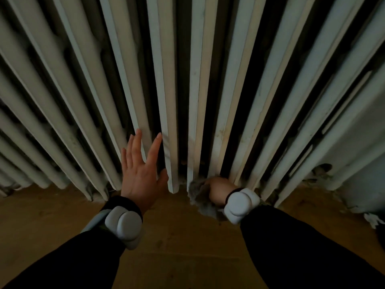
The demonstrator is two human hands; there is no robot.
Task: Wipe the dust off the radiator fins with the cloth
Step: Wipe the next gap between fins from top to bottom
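Note:
A tall white cast-iron radiator [195, 80] with many vertical fins fills the upper view, dark gaps between the fins. My left hand [141, 170] lies flat and open against the lower part of the fins left of centre, fingers spread upward. My right hand [220, 189] is closed around a grey fluffy cloth [199, 198], pressed into the bottom of a gap between fins right of centre. The fingers of that hand are hidden behind the cloth and fins. Both wrists carry white pod-like bands over black sleeves.
A brown wooden floor [177, 236] runs below the radiator's feet. At the right the radiator's base [325, 174] shows chipped paint and debris, with a pale scrap [375, 220] lying on the floor near it.

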